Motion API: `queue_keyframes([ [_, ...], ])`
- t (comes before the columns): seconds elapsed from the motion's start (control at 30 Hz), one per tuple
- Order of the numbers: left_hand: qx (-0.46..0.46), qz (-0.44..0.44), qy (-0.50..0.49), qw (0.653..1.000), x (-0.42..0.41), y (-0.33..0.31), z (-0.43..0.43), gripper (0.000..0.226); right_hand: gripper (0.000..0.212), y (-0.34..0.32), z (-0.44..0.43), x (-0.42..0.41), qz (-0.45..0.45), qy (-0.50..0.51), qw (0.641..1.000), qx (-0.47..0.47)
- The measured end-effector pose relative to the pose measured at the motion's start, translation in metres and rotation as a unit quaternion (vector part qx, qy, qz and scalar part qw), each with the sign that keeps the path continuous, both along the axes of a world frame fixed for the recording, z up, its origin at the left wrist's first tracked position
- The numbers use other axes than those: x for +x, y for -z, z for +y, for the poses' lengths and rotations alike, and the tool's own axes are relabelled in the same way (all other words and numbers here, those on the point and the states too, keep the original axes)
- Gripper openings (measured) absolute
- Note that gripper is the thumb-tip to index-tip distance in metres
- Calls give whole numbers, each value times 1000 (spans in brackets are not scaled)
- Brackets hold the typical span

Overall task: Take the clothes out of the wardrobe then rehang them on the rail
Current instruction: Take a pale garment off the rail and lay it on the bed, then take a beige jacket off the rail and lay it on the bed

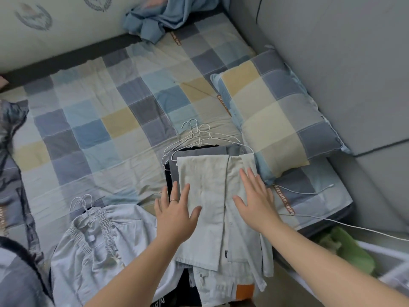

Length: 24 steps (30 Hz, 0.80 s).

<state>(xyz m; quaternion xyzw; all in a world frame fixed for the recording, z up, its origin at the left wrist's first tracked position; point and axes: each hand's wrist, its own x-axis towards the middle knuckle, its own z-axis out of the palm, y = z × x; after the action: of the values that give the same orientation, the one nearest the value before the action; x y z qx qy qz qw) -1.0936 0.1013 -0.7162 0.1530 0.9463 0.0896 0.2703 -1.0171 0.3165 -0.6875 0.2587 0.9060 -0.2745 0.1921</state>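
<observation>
Checked bed (93,120), five o'clock: pressing pale folded trousers (205,180), left hand (174,209) and right hand (254,196) spread flat; could snag on interlocked white wire hangers (199,134).

Bed (88,120): carries all items listed. Stack of trousers (205,196): on the near right part of the bed, with its wire hangers (199,138) at the far end. Pillow (276,120): on the bed, right of and behind the stack, just beside the hangers. Pile of garments (99,244): near left, just beside the stack. Crumpled cloth (152,21): at the bed's far edge. Cable (309,192): right of the stack, before the pillow. Left grip (174,213) lies over the stack's left edge and right grip (256,200) over its right part.
</observation>
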Motion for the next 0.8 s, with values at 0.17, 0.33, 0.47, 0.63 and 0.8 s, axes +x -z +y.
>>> queue_keyframes([
  [0.17,44,20,35,998,16,-62,-27,73,73,-64,-55,30,20,35,999,25],
  [0.33,95,49,107,989,32,-117,-58,73,71,-113,-100,72,42,74,993,75],
  [0.47,144,69,177,971,46,-151,-71,74,71,-146,-124,107,76,111,983,127],
  [0.63,197,104,277,935,70,-189,-62,72,72,-183,-141,164,114,163,964,175],
  [0.8,222,128,368,894,100,-225,-35,72,74,-225,-144,224,118,213,937,248],
])
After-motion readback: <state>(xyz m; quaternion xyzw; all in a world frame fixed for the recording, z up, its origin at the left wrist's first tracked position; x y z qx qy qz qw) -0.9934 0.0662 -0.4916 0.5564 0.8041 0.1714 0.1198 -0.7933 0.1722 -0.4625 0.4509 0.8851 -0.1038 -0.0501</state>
